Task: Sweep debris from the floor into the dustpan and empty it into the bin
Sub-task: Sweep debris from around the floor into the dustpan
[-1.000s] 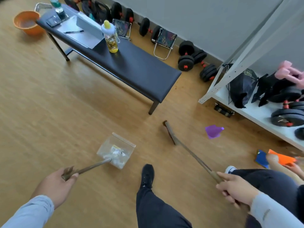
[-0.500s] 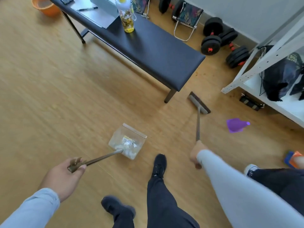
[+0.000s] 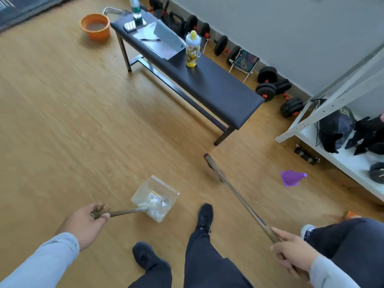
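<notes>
Fingers of left hand (image 3: 83, 223) curled round dustpan (image 3: 154, 199) handle, right hand (image 3: 291, 251) gripping broom (image 3: 234, 192) — pan near centre holding white debris (image 3: 154, 204), orange bin (image 3: 95, 26) far left — carrying it tilted could spill the load.

1. My right hand (image 3: 291, 253) covers the top end of the broom (image 3: 232, 190) handle.
2. The broom head is a dark smear, bristles unreadable.
3. What's in the dustpan (image 3: 155, 197) is pale clutter, too blurred to name.
4. The white shelf (image 3: 353, 163) runs off the right edge.
</notes>
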A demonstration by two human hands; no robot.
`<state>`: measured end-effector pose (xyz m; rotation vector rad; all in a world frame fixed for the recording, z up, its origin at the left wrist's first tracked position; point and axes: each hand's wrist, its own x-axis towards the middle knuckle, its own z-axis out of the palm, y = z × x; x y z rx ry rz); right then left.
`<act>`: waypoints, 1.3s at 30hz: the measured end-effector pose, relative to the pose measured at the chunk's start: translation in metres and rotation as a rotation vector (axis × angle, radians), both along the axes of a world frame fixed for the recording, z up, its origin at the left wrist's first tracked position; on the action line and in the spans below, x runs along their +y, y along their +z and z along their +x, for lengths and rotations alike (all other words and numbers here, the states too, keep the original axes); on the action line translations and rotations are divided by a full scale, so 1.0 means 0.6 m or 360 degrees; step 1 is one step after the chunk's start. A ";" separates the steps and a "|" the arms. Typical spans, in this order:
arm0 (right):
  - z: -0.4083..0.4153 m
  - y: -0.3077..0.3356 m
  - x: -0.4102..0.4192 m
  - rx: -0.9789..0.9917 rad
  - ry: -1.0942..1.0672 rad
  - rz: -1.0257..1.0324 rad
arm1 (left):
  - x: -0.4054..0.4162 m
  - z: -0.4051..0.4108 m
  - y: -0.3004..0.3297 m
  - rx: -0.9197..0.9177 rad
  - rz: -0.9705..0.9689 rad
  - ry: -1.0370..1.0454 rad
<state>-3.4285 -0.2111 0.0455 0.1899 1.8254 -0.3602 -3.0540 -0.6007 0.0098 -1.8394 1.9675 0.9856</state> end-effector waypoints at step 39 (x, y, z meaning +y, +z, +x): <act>0.141 -0.092 -0.568 -0.0008 -0.0407 -0.0013 | -0.228 0.292 0.027 -0.0001 -0.0100 0.0386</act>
